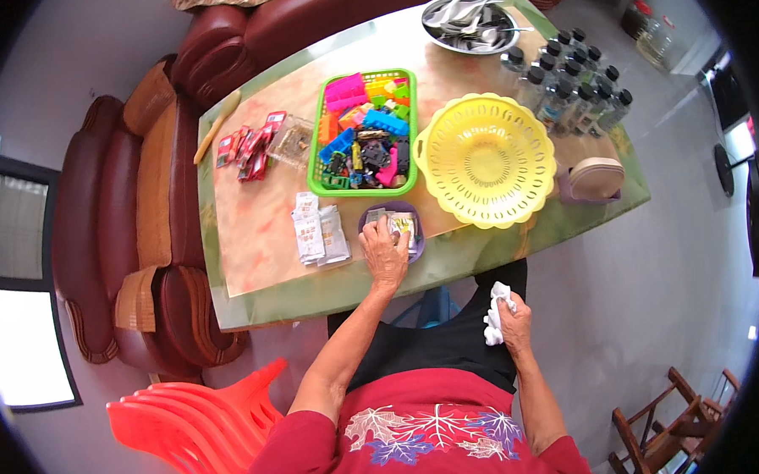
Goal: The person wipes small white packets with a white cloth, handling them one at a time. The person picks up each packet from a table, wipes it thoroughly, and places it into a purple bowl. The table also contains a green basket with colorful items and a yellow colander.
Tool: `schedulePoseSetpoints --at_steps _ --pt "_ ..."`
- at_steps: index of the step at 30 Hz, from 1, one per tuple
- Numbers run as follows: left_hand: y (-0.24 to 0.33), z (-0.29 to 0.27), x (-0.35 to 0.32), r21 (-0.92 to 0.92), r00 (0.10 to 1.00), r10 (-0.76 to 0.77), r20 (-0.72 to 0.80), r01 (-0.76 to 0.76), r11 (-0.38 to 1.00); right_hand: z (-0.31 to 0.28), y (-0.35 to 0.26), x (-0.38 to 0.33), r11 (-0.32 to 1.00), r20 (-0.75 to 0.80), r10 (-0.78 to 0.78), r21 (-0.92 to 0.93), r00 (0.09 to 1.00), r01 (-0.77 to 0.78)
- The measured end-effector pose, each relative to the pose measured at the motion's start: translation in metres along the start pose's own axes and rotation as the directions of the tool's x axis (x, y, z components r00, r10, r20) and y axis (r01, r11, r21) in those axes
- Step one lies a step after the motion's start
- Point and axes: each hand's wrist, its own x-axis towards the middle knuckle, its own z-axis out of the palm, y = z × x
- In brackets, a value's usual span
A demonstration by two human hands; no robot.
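Observation:
My left hand (384,252) reaches over the near rim of a small purple bowl (420,252). Its bent fingers are down among small packets (403,224) in the bowl, and what they grip, if anything, is hidden. Low on the right, beside my leg and off the table, my right hand (516,322) is closed around a crumpled white cloth (496,315). Just left of the bowl lie white paper sachets (310,231) in overlapping stacks. Behind it stands a green basket (316,159) heaped with colourful toy blocks (383,122).
A yellow colander (488,160) stands right of the basket, near dark-capped bottles (569,89) and a holder with round coasters (595,179). Farther back is a metal bowl of spoons (472,25). Red packets (257,145) lie left. Stacked red chairs (197,423) are beside me.

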Motion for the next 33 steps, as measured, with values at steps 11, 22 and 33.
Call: schedulePoseSetpoints --at_steps 11,22,33 --pt "-0.124 -0.05 0.032 0.157 0.862 -0.432 -0.267 0.481 0.863 -0.004 0.025 0.018 0.981 0.01 -0.073 -0.177 0.997 0.074" --pt "-0.172 -0.062 0.04 0.113 0.956 -0.258 -0.141 0.275 0.955 0.004 0.001 0.015 0.988 0.012 0.008 -0.156 1.0 -0.006" --pt "-0.139 -0.12 -0.009 -0.902 0.774 -0.471 0.423 0.408 -0.139 0.01 0.002 0.015 0.989 -0.002 -0.017 -0.144 1.0 0.017"
